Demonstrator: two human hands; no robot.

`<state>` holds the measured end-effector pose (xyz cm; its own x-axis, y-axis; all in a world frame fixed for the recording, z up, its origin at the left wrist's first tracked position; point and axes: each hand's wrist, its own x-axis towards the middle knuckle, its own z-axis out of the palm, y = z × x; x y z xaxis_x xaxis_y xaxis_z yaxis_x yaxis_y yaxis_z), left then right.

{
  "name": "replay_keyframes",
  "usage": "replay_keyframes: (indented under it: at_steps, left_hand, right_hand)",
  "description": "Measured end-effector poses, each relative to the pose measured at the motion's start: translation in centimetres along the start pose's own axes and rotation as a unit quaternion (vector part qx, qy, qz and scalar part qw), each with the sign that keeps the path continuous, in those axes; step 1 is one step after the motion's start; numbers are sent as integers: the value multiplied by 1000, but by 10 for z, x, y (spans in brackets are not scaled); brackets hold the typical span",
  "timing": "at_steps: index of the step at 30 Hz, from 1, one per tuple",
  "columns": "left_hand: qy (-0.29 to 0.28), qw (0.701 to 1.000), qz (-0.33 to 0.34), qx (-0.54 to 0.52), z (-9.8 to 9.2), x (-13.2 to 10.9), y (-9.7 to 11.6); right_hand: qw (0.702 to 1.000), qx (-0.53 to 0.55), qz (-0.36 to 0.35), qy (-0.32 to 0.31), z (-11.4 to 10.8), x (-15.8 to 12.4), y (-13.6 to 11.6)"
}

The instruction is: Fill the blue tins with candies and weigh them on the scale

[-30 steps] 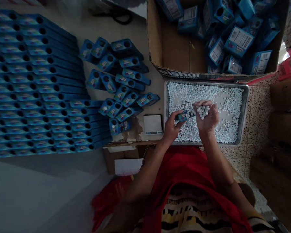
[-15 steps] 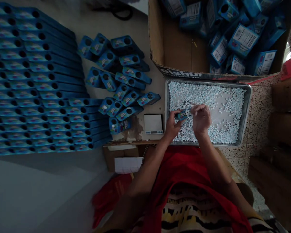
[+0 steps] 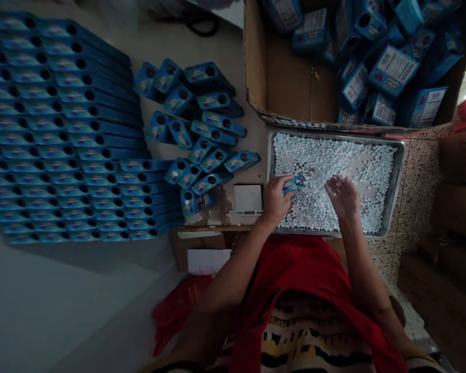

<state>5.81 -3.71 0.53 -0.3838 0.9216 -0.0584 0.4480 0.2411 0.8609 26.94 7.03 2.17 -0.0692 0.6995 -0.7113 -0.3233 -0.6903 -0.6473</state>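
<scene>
- While looking down in the head view, holding a small blue box (image 3: 290, 185) in the left hand (image 3: 277, 201), fingers closed around it, above the left part of the metal tray (image 3: 394, 191); cannot tell whether touching what lies beneath.
- Keeping the right hand (image 3: 345, 199) spread, palm up, above the tray's middle, apart from the box (seemingly with bits of white at the fingers, too blurred to tell).
- Can see white pellets (image 3: 314, 211) scattered across most of the tray.
- Just left, can see a flat scale (image 3: 248, 199), then loose blue boxes (image 3: 213, 159) and stacked rows (image 3: 101, 124).
- Beyond the tray, can see a cardboard carton (image 3: 289, 77) holding more boxes (image 3: 394, 70).
</scene>
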Motion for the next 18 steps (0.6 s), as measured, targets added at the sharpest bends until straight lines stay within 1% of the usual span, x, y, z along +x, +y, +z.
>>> replay_keyframes:
  at_steps: [2, 3, 4, 5, 6, 8, 9, 10, 12, 14, 16, 18]
  left_hand:
    - [7, 1000, -22, -21, 1, 0, -3]
    - [2, 999, -24, -38, 4, 0, -3]
    - [-6, 998, -24, -58, 7, 0, -1]
    - [-15, 997, -23, -79, 10, 0, 1]
    - [-25, 994, -26, -98, 13, 1, 4]
    - [-35, 990, -47, -129, 17, 3, 9]
    - [-34, 988, -63, -140, 17, 5, 11]
    - [-31, 985, -79, -151, 15, 6, 11]
    - [-31, 977, -103, -183, 8, 8, 9]
    - [-37, 966, -123, -226, -1, 8, 5]
    - [-37, 953, -147, -264, -11, 6, 2]
    - [-33, 940, -164, -297, -19, 3, 1]
  right_hand:
    - [991, -133, -23, -3, -3, -6, 1]
    - [975, -216, -54, -9, -4, -9, 0]
    - [948, -303, -98, -17, -5, -11, -2]
    - [910, -386, -148, -22, -7, -10, -5]
    - [867, -458, -198, -21, -9, -8, -8]
    - [784, -556, -277, 7, -10, 6, -15]
    - [753, -585, -301, 25, -9, 17, -18]
    - [730, -604, -318, 39, -6, 29, -20]
    - [699, -628, -337, 50, 5, 56, -18]
    - [671, -658, -338, 51, 20, 77, -10]
    - [636, -697, -327, 42, 33, 86, 0]
    - [607, -732, -310, 0, 40, 82, 9]
